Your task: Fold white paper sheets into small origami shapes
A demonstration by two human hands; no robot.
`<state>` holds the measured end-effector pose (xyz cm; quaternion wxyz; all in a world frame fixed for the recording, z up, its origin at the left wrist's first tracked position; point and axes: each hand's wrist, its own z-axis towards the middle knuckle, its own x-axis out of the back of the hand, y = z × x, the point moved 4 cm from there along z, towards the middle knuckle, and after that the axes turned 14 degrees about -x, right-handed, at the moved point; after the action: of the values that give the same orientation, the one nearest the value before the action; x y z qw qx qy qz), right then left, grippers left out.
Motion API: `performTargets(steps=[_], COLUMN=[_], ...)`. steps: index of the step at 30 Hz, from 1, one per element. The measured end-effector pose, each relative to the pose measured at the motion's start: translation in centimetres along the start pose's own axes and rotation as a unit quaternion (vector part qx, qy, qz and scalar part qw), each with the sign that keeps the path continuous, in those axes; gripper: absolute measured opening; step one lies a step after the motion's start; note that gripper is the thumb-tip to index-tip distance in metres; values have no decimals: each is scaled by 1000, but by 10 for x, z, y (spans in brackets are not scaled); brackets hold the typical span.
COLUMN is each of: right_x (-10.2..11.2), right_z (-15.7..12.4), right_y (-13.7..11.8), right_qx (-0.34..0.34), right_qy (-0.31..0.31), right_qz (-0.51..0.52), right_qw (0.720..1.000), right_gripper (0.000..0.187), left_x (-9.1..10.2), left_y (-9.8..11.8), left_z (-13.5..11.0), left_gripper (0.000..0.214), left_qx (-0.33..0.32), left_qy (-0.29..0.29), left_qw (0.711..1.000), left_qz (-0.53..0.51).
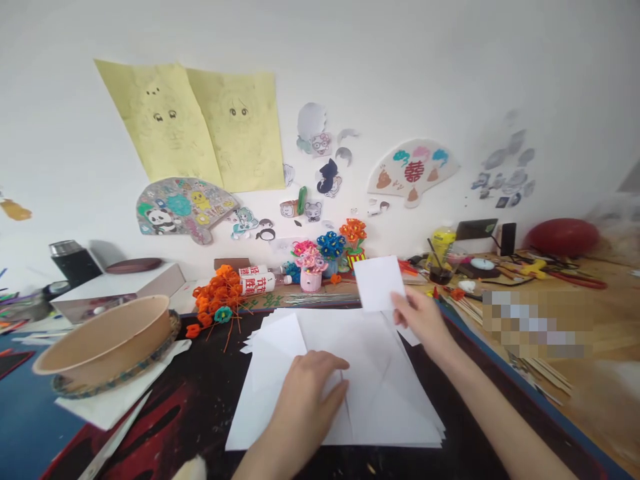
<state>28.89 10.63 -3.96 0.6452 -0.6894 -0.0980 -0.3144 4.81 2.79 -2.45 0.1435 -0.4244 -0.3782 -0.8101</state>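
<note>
A small square of white paper (379, 283) is pinched at its right edge by my right hand (416, 319), raised above the far right part of a paper stack. The stack of white sheets (395, 407) lies on the dark mat with uneven edges. Over its middle, my left hand (317, 383) rests with thumb and forefinger apart. Another white paper piece (280, 340) lies slanted on top of the stack, left of centre. My left hand partly covers a crease or paper edge beneath it.
A tan round container (105, 337) stands at left beside a white strip (115, 437). Behind the stack are orange craft flowers (217, 293), a pink flower pot (311, 279) and white bottles (257, 283). Thin sticks (545, 373) and a dark drink cup (440, 272) are at right.
</note>
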Motion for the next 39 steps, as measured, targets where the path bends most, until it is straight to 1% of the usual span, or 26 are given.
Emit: performTargets(steps=[2,3,5,6,8,10,13,15,18,21,23,24,26,28,30,32,34,35,37,38,39], right_x=[26,37,51,54,53,47,40,39,41,34,17,6,-17,-35,-47,-54,-55,-55,-55,-55,-54], right_z=[14,20,27,29,32,33,32,29,24,17,10,6,-7,-23,-42,-60,-75,-81,-87,-88,-86], right_y=[22,32,50,56,66,71,75,75,67,45,27,18,1,-14,-27,-40,-49,-53,-58,-59,-59], right_qx=[-30,-40,-49,-50,-41,-29,-22,-23,-26,-5,31,51,85,99,113,95,57,40,19,18,20], right_qy=[71,88,101,101,86,70,64,69,95,115,83,54,-14,-70,-127,-247,-332,-366,-420,-430,-427], right_qz=[-81,-120,-191,-221,-269,-301,-327,-331,-319,-274,-221,-189,-127,-75,-24,99,182,224,286,299,298], right_qw=[994,988,975,969,959,951,943,941,943,955,971,979,988,990,985,959,924,902,861,852,854], right_gripper=[35,33,31,33,36,37,36,32,28,35,37,35,33,37,43,44,46,51,59,60,58], left_x=[-13,-19,-29,-32,-35,-34,-30,-30,-35,-40,-35,-30,-15,1,14,19,19,18,16,15,14], left_y=[9,13,17,18,20,22,28,32,36,34,27,23,12,2,-5,-9,-11,-13,-16,-17,-18], left_z=[-2,-4,-6,-6,-6,-6,-7,-8,-10,-11,-10,-9,-7,-6,-6,-6,-5,-4,-4,-3,-3], left_gripper=[36,40,40,36,30,24,16,11,3,9,16,19,22,20,17,15,15,16,18,18,19], left_qx=[-52,-71,-96,-105,-121,-131,-149,-165,-182,-198,-184,-160,-85,-2,67,114,146,160,184,192,196], left_qy=[-50,-73,-100,-105,-105,-99,-91,-100,-121,-115,-81,-54,8,82,146,188,206,208,208,204,198], left_qw=[997,994,989,987,983,980,973,967,954,945,947,952,969,984,985,975,959,951,937,932,932], left_qz=[30,41,57,64,86,114,149,170,203,233,250,254,230,160,65,-39,-129,-164,-212,-228,-232])
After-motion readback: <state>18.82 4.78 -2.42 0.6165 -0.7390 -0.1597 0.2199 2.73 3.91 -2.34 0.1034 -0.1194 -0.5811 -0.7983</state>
